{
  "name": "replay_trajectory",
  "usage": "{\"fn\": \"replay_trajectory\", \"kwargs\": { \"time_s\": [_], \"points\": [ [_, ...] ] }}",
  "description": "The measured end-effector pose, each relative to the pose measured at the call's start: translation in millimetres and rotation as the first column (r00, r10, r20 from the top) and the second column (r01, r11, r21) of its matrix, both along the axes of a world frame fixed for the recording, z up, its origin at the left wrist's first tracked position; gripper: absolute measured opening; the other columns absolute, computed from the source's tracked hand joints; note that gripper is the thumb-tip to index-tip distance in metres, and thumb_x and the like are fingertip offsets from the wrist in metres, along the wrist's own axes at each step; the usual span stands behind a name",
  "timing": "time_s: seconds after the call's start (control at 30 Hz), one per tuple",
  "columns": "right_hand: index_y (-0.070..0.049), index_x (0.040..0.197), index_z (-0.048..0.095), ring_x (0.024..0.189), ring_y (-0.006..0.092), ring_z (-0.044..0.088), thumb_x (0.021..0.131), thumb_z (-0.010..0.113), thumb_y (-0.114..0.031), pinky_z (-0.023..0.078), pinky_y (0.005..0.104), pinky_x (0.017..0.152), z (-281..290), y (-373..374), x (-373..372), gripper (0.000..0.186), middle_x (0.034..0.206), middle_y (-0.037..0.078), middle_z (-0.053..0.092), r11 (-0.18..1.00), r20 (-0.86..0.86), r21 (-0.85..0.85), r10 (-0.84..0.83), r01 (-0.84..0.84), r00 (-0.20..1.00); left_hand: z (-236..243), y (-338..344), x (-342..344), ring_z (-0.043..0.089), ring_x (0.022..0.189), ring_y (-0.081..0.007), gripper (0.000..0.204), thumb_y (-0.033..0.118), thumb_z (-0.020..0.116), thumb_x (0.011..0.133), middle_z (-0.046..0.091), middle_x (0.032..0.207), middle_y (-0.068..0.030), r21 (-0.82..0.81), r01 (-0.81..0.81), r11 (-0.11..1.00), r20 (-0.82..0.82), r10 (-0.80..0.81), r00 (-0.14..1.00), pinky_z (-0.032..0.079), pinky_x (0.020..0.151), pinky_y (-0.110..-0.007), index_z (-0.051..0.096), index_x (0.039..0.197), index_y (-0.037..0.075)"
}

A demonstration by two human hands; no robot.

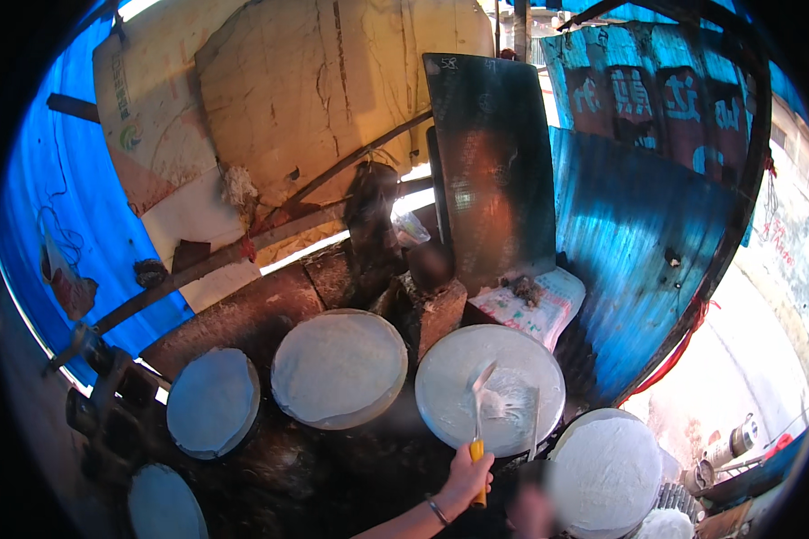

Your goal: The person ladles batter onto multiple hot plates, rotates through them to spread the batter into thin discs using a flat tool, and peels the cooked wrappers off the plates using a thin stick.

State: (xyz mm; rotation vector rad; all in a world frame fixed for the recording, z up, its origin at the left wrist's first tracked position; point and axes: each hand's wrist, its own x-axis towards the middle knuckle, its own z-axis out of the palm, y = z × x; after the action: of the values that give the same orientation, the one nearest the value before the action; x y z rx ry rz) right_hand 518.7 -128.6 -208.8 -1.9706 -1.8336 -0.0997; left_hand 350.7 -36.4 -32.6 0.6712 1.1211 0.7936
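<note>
Blur hid the right hand near the lower edge, and I could not tell its grip. The left hand was wrapped around a yellow-handled metal utensil, whose head, perhaps spoon or spatula, was over streaked white batter on a round pan.

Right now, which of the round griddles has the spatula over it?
The round griddle below the tall dark panel: only this one has the spatula over it and a streaked white patch.
</note>
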Motion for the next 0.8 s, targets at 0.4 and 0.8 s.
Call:
{"fn": "replay_trajectory", "kwargs": {
  "time_s": [0.4,0.8],
  "points": [
    [-0.010,0.094,0.049,0.044,0.0120,0.041,0.090,0.053,-0.024,0.036,0.0271,0.039,86,59,-32,0.015,0.058,0.000,0.044,0.903,-0.864,-0.398,-0.428,-0.160,-0.264,-15,-21,-7,0.038,0.046,-0.0073,0.014,0.014,0.051,0.090,0.040,0.062,-0.0015,-0.485,-0.050,0.873,0.283,0.210,0.936,0.039,0.044,-0.022,0.037,0.089,0.013],
    [-0.001,0.110,0.051,0.045,0.0085,0.042,0.092,0.047,-0.010,0.033,0.0203,0.040,177,70,-67,0.021,0.063,0.001,0.045,0.995,-0.966,-0.101,-0.096,0.008,-0.242,32,7,-56,0.036,0.039,-0.0043,0.010,0.008,0.040,0.093,0.034,0.053,0.0025,-0.462,0.257,0.849,0.884,0.421,0.201,0.035,0.039,-0.016,0.047,0.096,0.002]
  ]
}}
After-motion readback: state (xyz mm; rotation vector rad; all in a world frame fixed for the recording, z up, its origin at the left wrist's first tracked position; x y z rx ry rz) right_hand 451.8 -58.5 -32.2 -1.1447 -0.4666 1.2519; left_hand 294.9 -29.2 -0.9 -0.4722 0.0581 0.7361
